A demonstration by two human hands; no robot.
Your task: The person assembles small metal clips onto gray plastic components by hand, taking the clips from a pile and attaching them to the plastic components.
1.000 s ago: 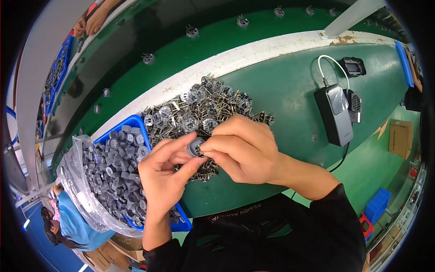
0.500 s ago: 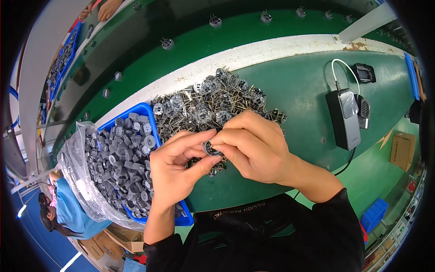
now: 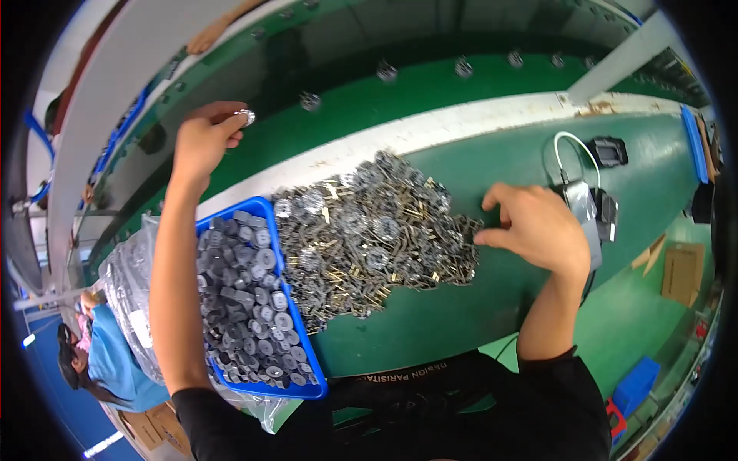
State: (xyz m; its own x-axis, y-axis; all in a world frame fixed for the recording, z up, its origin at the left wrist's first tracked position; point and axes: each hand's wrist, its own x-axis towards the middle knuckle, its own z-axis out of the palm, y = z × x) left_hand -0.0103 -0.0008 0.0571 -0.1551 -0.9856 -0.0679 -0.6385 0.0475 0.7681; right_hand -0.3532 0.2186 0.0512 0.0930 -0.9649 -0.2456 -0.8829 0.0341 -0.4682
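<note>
My left hand (image 3: 204, 146) is stretched out over the green conveyor belt, pinching a small round shiny part (image 3: 244, 117) between thumb and fingers. Its details are blurred. Nearer to me lies a big pile of clear round plug parts with brass pins (image 3: 369, 230), heaped on the green bench. At the right edge of that pile hovers my right hand (image 3: 538, 227), thumb and forefinger apart, with nothing seen between them. Under my left forearm stands a blue bin (image 3: 306, 349) full of grey round caps (image 3: 254, 307).
Along the moving belt (image 3: 430, 104) sit several similar parts, spaced out. A white rail (image 3: 461, 115) divides belt from bench. At right are a black-and-grey device (image 3: 582, 207) with a white cable and a black holder (image 3: 609, 151). Another person (image 3: 123, 353) sits at far left.
My hands have parted from working together on a ring-shaped part. The left has swung far left over the belt with a part; the right has moved right, opening beside the pile.
</note>
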